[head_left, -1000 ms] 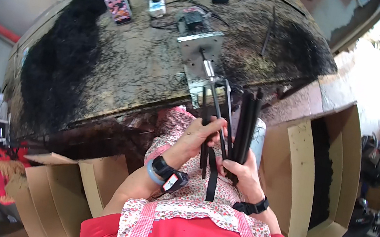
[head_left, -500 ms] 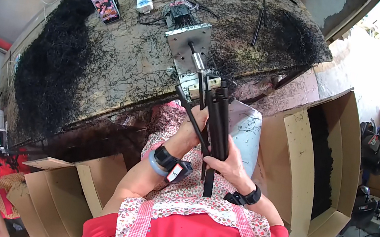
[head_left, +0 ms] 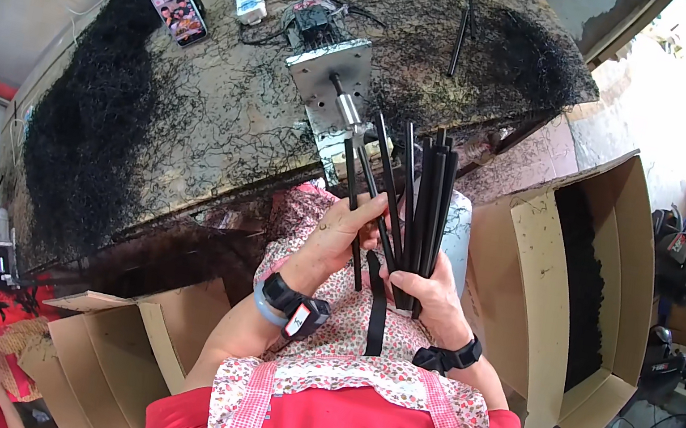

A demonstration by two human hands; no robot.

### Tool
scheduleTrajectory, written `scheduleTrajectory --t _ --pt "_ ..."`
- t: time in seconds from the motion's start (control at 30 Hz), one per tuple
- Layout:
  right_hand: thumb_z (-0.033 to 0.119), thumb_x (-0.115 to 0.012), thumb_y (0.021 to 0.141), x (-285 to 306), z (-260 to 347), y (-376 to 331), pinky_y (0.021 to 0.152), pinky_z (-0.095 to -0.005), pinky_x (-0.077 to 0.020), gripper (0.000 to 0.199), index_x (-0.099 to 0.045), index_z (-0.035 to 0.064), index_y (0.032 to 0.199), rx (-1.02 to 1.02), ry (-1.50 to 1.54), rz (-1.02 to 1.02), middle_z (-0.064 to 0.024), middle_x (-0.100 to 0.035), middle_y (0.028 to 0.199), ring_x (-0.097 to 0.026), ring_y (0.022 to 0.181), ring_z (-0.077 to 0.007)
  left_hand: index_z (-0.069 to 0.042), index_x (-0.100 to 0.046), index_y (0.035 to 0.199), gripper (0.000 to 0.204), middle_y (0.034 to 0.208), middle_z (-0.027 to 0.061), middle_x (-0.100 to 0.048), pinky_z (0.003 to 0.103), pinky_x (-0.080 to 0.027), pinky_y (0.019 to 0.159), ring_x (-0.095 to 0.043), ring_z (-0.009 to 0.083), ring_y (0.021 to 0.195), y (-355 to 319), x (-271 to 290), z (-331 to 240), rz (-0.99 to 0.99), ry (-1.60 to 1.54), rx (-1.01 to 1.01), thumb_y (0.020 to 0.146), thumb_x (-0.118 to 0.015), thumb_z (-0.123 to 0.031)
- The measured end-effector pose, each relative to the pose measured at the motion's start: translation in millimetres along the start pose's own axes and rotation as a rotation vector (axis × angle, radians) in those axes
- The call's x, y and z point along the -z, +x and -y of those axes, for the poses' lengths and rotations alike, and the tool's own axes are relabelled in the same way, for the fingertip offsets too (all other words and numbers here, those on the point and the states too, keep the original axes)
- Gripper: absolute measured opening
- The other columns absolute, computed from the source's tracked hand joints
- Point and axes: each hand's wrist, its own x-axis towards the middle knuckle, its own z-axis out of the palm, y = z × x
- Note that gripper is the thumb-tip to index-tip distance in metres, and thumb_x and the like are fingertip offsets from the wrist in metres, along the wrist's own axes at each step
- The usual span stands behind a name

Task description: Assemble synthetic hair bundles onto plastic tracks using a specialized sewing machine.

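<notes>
Head view, going left to right: a big pile of black curly shavings covers the left end of the bench, with an open carton below the front edge. A phone is propped at the pile's right side, then a power strip near the back edge.

Next is a small motor behind a metal plate by the front edge, chuck facing the person. Rod tips sit right by the chuck; can't tell if any touch.

Left hand has thumb and fingers closed around 1 black rod; can't tell if it's also pinching the rod beside it. Right hand is gripping the lower ends of a fanned bunch, all off the bench, past the front edge.

More loose rods lie toward the back right, shavings at the right corner, then a carton part filled with black stuff.

Progress, my guess: midway. Lots of shavings are already made, 1 rod's split off, the bunch isn't fully sorted. Can't tell which rods are finished.
</notes>
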Motion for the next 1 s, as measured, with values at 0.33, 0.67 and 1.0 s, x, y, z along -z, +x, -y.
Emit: scheduleTrajectory --t 0.33,0.67,1.0 --pt "-0.002 -0.067 0.075 6 -4 30 0.080 -0.0275 -0.0519 0.058 -0.047 0.0007 0.128 0.086 -0.184 0.029 -0.0077 -0.062 0.116 -0.062 0.087 -0.0130 -0.010 -0.063 0.091 0.029 0.070 -0.0048 -0.058 0.018 -0.034 0.045 -0.045 0.0031 0.052 10 3 -9 -0.102 -0.107 -0.001 0.095 -0.059 -0.038" --pt "-0.001 -0.068 0.073 4 -13 -6 0.074 -0.0263 -0.0531 0.059 -0.046 0.0004 0.127 0.105 -0.300 -0.009 -0.0089 -0.058 0.116 -0.063 0.086 -0.0139 -0.009 -0.063 0.094 0.030 0.076 -0.0033 -0.060 0.021 -0.041 0.051 -0.053 0.0057 0.060 9 -10 16 0.249 -0.463 0.017 0.096 -0.055 -0.038" --pt "0.001 -0.071 0.072 -4 11 7 0.063 -0.0287 -0.0551 0.057 -0.047 -0.0007 0.124 -0.025 -0.069 -0.071 -0.0097 -0.065 0.094 -0.065 0.070 -0.0145 -0.012 -0.065 0.096 0.031 0.084 -0.0036 -0.064 0.023 -0.047 0.069 -0.060 0.0064 0.079 13 5 3 -0.007 -0.105 -0.004 0.094 -0.059 -0.042"
